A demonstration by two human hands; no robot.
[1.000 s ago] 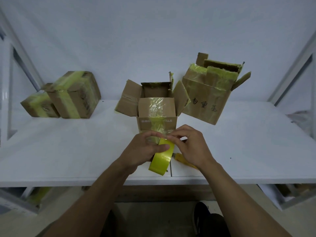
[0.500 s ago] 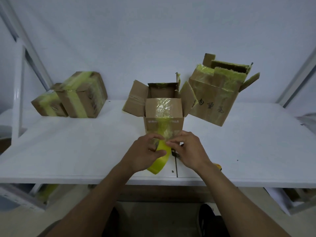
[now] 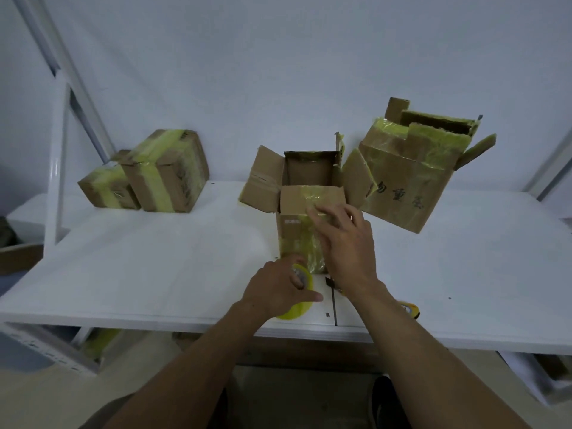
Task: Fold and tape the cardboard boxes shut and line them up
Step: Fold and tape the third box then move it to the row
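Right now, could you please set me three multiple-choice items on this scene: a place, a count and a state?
1. The two taped boxes sit at the table's: A near edge; B far left; C far right.
2. Boxes with flaps open: A one; B two; C four.
3. The left hand is: A flat on the table; B inside a box; C gripping the tape roll.
Answers: B, they stand at its far-left back; B, the middle box and the lettered box; C, fingers curl round it.

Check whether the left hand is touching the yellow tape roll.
Touching. The head view shows the left hand curled over the yellow tape roll, with its thumb lying across the roll's face.
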